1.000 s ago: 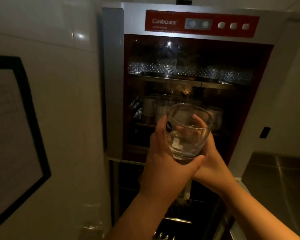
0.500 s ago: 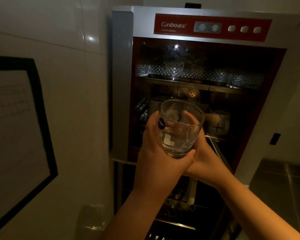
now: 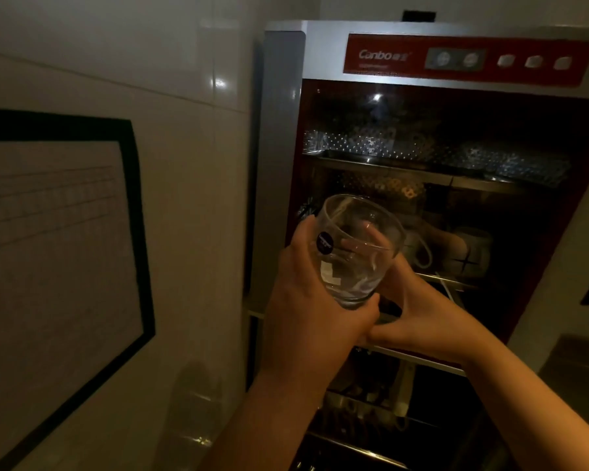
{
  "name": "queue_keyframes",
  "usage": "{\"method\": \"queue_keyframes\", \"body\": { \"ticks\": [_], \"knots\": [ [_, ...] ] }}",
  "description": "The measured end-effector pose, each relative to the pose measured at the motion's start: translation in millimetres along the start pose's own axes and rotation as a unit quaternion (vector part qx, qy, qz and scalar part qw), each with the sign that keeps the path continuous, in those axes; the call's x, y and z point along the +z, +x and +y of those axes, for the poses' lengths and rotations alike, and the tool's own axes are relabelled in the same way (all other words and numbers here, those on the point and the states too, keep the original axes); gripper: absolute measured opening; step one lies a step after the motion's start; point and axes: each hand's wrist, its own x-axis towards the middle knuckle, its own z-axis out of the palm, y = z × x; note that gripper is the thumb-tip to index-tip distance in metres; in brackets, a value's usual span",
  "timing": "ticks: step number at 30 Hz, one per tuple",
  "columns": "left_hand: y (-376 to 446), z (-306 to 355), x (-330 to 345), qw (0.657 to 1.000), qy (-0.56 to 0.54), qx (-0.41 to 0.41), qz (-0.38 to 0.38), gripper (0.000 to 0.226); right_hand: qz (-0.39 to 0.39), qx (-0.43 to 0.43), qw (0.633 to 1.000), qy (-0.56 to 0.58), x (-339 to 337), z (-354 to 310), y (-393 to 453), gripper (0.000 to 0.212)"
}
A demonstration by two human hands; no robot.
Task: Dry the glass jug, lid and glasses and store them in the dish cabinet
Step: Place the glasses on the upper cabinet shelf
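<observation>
A clear drinking glass (image 3: 357,249) with a small dark round sticker is held up in front of the open dish cabinet (image 3: 283,164). My left hand (image 3: 306,300) wraps around its left side and base. My right hand (image 3: 419,311) cups it from the right, fingers showing through the glass wall. The glass tilts slightly, mouth up and away. Behind it, the cabinet's middle shelf (image 3: 449,283) holds pale cups (image 3: 470,253). No jug or lid is in view.
A perforated metal tray (image 3: 371,144) sits on the cabinet's upper shelf. The lower compartment (image 3: 371,419) is open with racks. A white tiled wall with a black-framed sheet (image 3: 58,249) stands at left. A steel counter (image 3: 578,362) lies at right.
Both hands and the glass have shifted left relative to the cabinet, and the view has turned left. The grip on the glass is unchanged.
</observation>
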Motion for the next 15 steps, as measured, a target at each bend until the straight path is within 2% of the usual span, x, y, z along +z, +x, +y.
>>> {"method": "queue_keyframes", "body": {
  "ticks": [4,7,11,13,15],
  "knots": [
    [0,-9,-6,0.999,0.033,0.008,0.012,0.103,-0.038,0.040,0.998,-0.016,8,10,5,0.094],
    [0,-19,-13,0.999,0.041,0.008,0.020,0.104,0.004,0.036,0.995,-0.096,26,13,15,0.073],
    [-1,-38,-26,0.998,0.040,-0.012,0.037,0.102,0.024,-0.005,0.965,-0.261,53,30,31,0.072],
    [-5,-48,-32,0.998,0.048,-0.020,0.047,0.103,0.026,0.037,0.946,-0.322,66,44,34,0.072],
    [-10,-57,-39,0.996,0.059,-0.024,0.055,0.105,0.001,0.094,0.937,-0.336,83,56,34,0.070]
  ]
}}
